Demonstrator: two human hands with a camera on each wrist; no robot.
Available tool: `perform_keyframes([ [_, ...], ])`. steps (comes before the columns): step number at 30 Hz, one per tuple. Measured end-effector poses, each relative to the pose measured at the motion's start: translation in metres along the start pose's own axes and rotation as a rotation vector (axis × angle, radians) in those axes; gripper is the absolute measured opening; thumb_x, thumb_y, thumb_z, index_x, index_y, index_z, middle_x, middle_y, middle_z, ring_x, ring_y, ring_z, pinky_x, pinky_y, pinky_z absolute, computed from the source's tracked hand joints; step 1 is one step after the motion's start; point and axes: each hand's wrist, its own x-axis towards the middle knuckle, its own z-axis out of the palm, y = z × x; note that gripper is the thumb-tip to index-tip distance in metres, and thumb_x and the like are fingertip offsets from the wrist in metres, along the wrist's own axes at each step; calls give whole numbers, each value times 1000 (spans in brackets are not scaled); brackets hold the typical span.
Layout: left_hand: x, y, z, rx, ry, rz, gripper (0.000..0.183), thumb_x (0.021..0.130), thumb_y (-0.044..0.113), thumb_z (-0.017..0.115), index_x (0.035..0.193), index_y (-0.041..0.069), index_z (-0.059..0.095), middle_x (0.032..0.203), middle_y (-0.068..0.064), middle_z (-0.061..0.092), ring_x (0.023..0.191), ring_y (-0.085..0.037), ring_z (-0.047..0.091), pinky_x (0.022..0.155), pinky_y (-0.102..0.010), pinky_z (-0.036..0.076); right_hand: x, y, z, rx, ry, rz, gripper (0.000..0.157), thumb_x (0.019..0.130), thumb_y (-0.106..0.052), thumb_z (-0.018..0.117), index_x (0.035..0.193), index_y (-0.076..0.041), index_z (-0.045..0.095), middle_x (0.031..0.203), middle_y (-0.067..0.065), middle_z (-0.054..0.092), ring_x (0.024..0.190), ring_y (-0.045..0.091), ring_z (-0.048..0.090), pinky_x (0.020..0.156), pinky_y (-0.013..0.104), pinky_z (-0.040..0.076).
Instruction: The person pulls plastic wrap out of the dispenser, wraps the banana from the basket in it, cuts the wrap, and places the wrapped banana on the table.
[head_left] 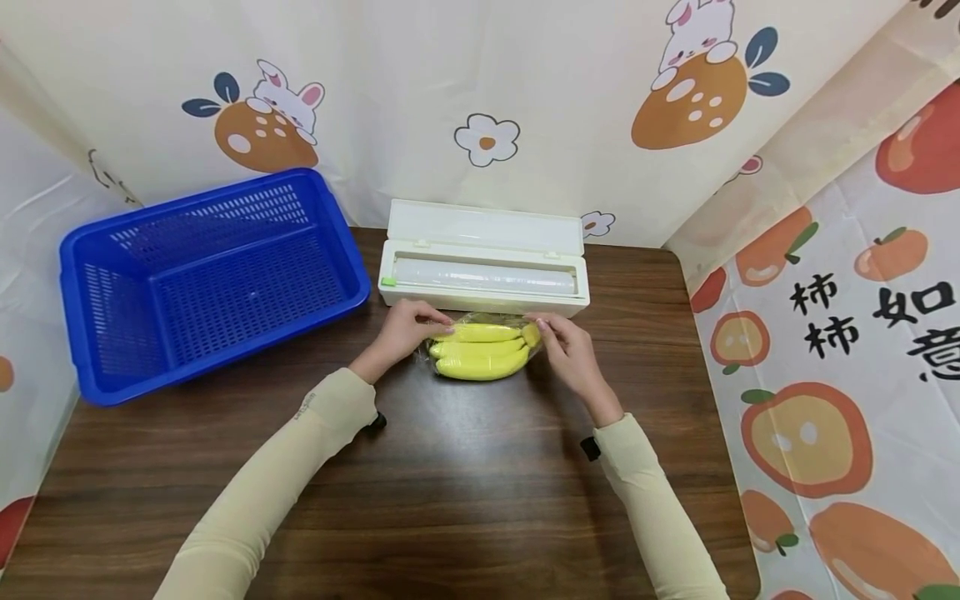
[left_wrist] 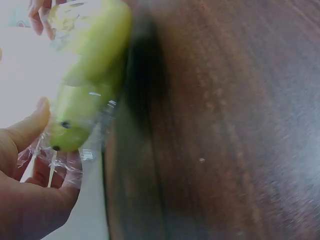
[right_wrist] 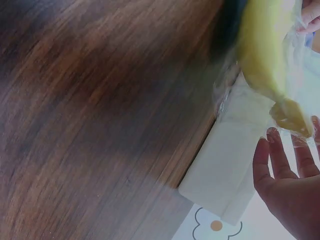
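A bunch of yellow bananas (head_left: 480, 360) in clear plastic wrap is held between both hands, low over the table in front of the wrap box. At the tip end, on the left, my left hand (head_left: 408, 333) grips the film-covered bunch, its thumb over the top edge. In the left wrist view, loose wrinkled film (left_wrist: 70, 162) spreads over the fingers of that hand (left_wrist: 40, 200). My right hand (head_left: 567, 346) pinches the wrapped bunch at the stem end. The stem (right_wrist: 292, 117) appears close above the right fingertips in the right wrist view.
Behind the bananas stands a white wrap box (head_left: 483, 300), lid raised, with a roll of cling film (head_left: 480, 275) inside and a green piece (head_left: 388, 282) at its left. A blue plastic basket (head_left: 217, 354) sits at the left of the wooden table (head_left: 465, 500). Printed curtains (head_left: 420, 83) hang behind.
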Motion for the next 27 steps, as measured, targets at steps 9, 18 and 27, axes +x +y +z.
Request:
perform_keyframes([
  [9, -7, -7, 10, -331, -9, -277, 31, 96, 0, 72, 126, -6, 73, 133, -22, 71, 124, -34, 65, 93, -32, 56, -6, 0, 11, -3, -49, -105, 13, 101, 2, 67, 112, 3, 75, 126, 21, 73, 109, 35, 72, 87, 40, 61],
  [18, -5, -5, 21, -540, 120, -467, 34, 93, -6, 66, 127, -5, 72, 143, -19, 64, 136, -29, 54, 103, -35, 51, -12, 4, 20, -70, -34, -214, 19, 87, 9, 81, 101, 1, 72, 123, 21, 74, 111, 37, 72, 86, 46, 60],
  [27, 1, -3, 21, -599, 58, -543, 41, 97, -11, 55, 137, -8, 66, 151, -20, 59, 153, -27, 39, 124, -39, 34, -13, 0, 25, -69, -11, -208, 19, 89, 12, 77, 93, -4, 69, 119, 20, 75, 97, 33, 73, 74, 43, 60],
])
